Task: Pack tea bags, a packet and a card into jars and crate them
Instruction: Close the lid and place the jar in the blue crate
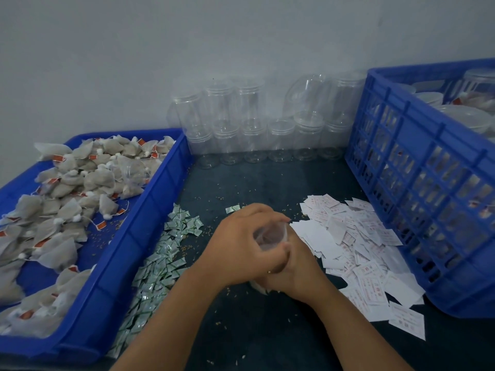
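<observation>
Tray was solid blue, tea bags were grey-beige with orange-red tags and white tufts, packets were green and white, cards were white with pink print, crate was blue with a grid of slots, jars were clear, table was dark teal flecked with pale grains, wall was pale grey.

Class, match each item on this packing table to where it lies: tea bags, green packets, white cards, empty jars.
Things:
1 tea bags
2 green packets
3 white cards
4 empty jars

Places:
a stacked against the back wall
b on the table beside the blue crate
c in the blue tray
d between that tray and the jar gripped by the left hand and right hand

Pairs: 1-c, 2-d, 3-b, 4-a.
</observation>
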